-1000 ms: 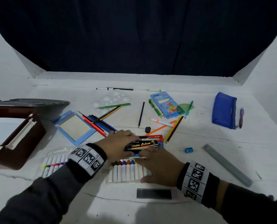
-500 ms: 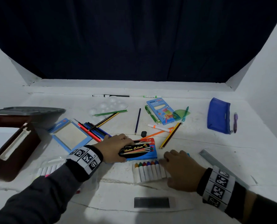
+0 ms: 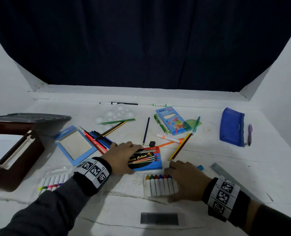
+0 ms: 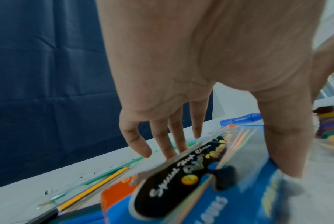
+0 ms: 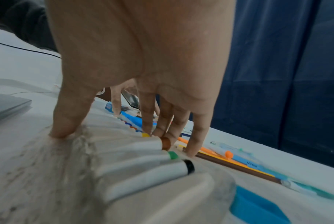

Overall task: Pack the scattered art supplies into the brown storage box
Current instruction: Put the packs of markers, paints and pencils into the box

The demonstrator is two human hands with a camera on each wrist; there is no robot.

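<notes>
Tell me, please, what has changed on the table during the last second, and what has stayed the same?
The right hand slid the tray of crayons to the right, out from under the water colour box; its fingers and thumb grip the tray's ends. The left hand kept its grip on the water colour box, which stayed roughly in place. The brown storage box, the pencils and the blue pouch did not move.

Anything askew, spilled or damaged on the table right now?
No spill or damage shows. The loose coloured pencils lie crossed in a heap beside the blue-framed slate, as expected before packing. The left hand grips the water colour box; the right hand grips the crayon tray.
</notes>
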